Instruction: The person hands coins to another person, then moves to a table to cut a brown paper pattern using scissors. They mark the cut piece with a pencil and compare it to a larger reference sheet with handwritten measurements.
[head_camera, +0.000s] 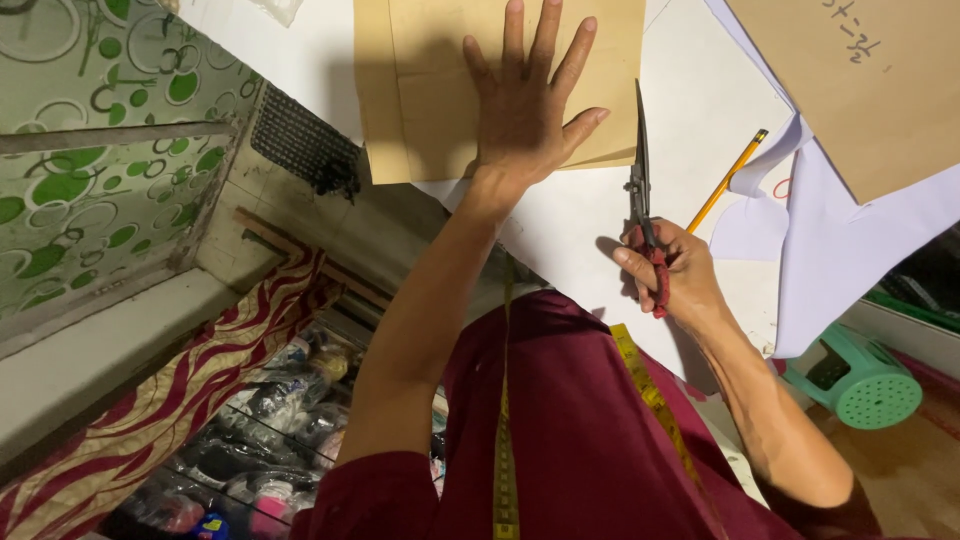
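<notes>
Brown paper sheet (430, 90) flat on white table (600, 220), pinned under left hand (525, 110), fingers spread, grasping nothing. Scissors (641, 190) just beside, blades closed, gripped in right hand (670, 275). Yellow pencil (727, 180) nearby.

No packages, labels, signs or screens show in this view.

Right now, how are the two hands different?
The left hand lies flat with fingers spread on the brown paper; the right hand is curled around the red handles of the scissors. The left hand holds nothing, while the right hand grips a tool. Both are bare and over the white table.
</notes>
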